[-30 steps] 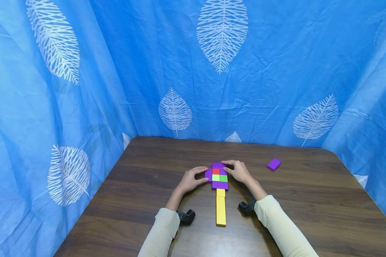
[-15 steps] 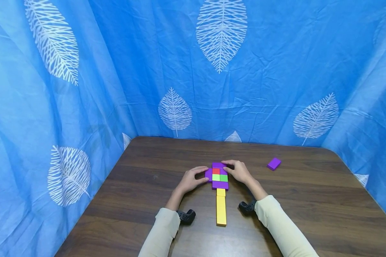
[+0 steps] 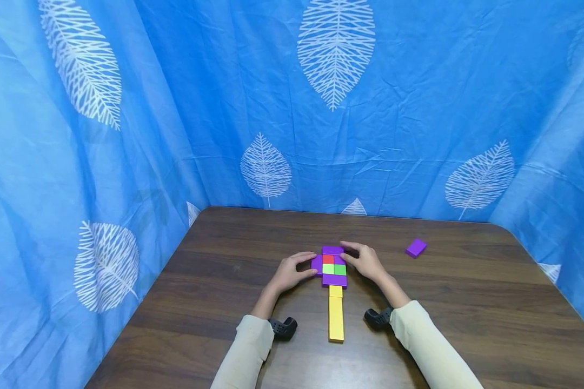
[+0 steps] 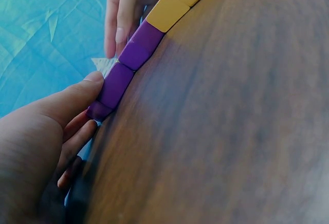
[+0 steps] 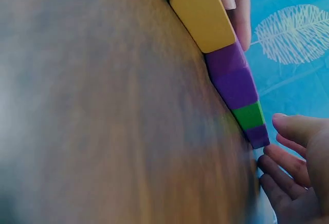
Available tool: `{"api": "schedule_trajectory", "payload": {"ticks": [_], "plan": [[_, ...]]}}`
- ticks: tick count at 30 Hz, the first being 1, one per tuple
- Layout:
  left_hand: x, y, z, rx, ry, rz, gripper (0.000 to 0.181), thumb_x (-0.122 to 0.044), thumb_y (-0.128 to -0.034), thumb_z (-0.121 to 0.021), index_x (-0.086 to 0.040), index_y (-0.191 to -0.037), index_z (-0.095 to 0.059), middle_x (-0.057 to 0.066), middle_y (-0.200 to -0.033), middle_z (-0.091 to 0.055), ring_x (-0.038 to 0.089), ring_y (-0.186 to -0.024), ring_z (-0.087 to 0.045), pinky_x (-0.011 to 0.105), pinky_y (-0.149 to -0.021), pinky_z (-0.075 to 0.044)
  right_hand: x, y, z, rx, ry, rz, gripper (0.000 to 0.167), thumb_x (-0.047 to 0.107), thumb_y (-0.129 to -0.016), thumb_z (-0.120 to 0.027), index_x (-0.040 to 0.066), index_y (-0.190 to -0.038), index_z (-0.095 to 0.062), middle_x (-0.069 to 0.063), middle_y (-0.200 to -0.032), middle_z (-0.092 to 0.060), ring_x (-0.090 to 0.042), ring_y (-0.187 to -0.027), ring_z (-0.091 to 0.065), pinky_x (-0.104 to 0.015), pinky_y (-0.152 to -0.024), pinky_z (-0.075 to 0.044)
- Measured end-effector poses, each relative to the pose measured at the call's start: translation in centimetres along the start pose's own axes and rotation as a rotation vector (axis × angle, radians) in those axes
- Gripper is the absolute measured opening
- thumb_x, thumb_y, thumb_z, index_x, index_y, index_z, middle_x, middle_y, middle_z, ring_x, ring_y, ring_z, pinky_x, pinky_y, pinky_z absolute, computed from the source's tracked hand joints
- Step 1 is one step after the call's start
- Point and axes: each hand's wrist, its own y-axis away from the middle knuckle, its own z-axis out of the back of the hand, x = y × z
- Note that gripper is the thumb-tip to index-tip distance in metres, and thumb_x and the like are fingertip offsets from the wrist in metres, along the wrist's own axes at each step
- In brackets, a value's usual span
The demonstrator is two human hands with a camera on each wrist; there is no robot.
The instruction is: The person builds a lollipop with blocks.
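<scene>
Flat coloured blocks lie joined on the brown table. In the head view my left hand (image 3: 288, 273) pinches the left purple block (image 3: 317, 265) between thumb and fingers, thumb at its near end. My right hand (image 3: 367, 262) is at the upper right corner of the group, beside the right purple block (image 3: 339, 260). In the right wrist view its fingers are spread, slightly apart from the blocks. Between the purple blocks lie a red block (image 3: 328, 259), a light green block (image 3: 328, 268) and a green block (image 3: 340, 270). Other purple blocks border them at top (image 3: 333, 250) and bottom (image 3: 334, 280).
Below the group, a short yellow block (image 3: 336, 291) and a long yellow block (image 3: 336, 320) form a straight strip toward the person. One loose purple block (image 3: 416, 248) lies to the right on the table (image 3: 467, 302). A blue leaf-patterned curtain (image 3: 399, 108) hangs behind the table.
My right hand has eased slightly to the right, its fingertips drawing back from the blocks. My left hand stays on the left purple block, and the blocks keep their arrangement.
</scene>
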Motion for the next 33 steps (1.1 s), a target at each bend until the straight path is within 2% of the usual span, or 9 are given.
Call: {"api": "schedule_trajectory", "payload": {"ticks": [9,13,18,23,26,30,33], "plan": [[-0.3,0.0,0.0,-0.006,-0.001,0.007,0.048,-0.036,-0.0859,-0.065,-0.016,-0.128,-0.057,0.004,-0.133,-0.051,0.022,-0.125,-0.043,0.042,-0.103,-0.033,-0.6,1.9,2.1,-0.081,-0.045,0.033,0.033,0.013,-0.086,-0.066,0.004,-0.118,-0.062,-0.015,-0.115,-0.062,-0.034,-0.109,-0.055,-0.048,-0.090,-0.045],[-0.3,0.0,0.0,-0.003,-0.002,-0.001,0.047,-0.035,-0.0858,-0.065,-0.015,-0.128,-0.057,0.004,-0.133,-0.051,0.022,-0.125,-0.043,0.041,-0.103,-0.033,-1.3,2.4,3.7,-0.154,-0.071,0.052,0.031,0.010,-0.086,-0.066,0.001,-0.115,-0.063,-0.018,-0.112,-0.063,-0.034,-0.105,-0.058,-0.045,-0.086,-0.048],[-0.1,-0.1,0.0,-0.003,-0.008,-0.011,0.047,-0.034,-0.0859,-0.065,-0.014,-0.128,-0.057,0.005,-0.132,-0.052,0.022,-0.124,-0.044,0.041,-0.103,-0.033,-2.7,2.9,5.8,-0.289,-0.089,0.047,0.032,0.008,-0.085,-0.066,-0.003,-0.116,-0.062,-0.020,-0.113,-0.062,-0.034,-0.100,-0.060,-0.041,-0.083,-0.049],[-0.1,0.0,0.1,-0.003,-0.009,-0.009,0.047,-0.034,-0.0856,-0.066,-0.014,-0.128,-0.057,0.005,-0.132,-0.052,0.022,-0.124,-0.044,0.041,-0.103,-0.033,-4.4,3.4,7.5,-0.436,0.007,0.005,0.036,0.010,-0.085,-0.067,0.000,-0.118,-0.060,-0.019,-0.114,-0.062,-0.036,-0.097,-0.060,-0.044,-0.081,-0.049],[0.0,0.1,0.1,-0.005,-0.008,-0.012,0.047,-0.034,-0.0856,-0.066,-0.014,-0.127,-0.058,0.006,-0.132,-0.052,0.023,-0.124,-0.044,0.042,-0.103,-0.033,-5.4,3.8,8.3,-0.490,0.050,-0.038,0.041,0.012,-0.083,-0.069,0.001,-0.122,-0.058,-0.019,-0.116,-0.060,-0.038,-0.100,-0.058,-0.048,-0.085,-0.046],[0.0,0.1,0.1,-0.008,-0.004,-0.013,0.047,-0.034,-0.0857,-0.065,-0.014,-0.128,-0.058,0.007,-0.132,-0.052,0.024,-0.124,-0.044,0.043,-0.103,-0.034,-7.0,4.2,9.1,-0.510,0.101,-0.072,0.049,0.013,-0.081,-0.071,-0.001,-0.125,-0.054,-0.023,-0.120,-0.056,-0.043,-0.107,-0.052,-0.055,-0.090,-0.039],[-0.1,0.1,0.0,-0.008,0.002,-0.006,0.047,-0.034,-0.0859,-0.065,-0.014,-0.128,-0.057,0.006,-0.132,-0.051,0.023,-0.124,-0.044,0.042,-0.103,-0.034,-8.2,4.4,9.7,-0.500,0.138,-0.077,0.054,0.014,-0.080,-0.072,-0.003,-0.127,-0.051,-0.026,-0.121,-0.054,-0.045,-0.107,-0.049,-0.058,-0.088,-0.036]]}}
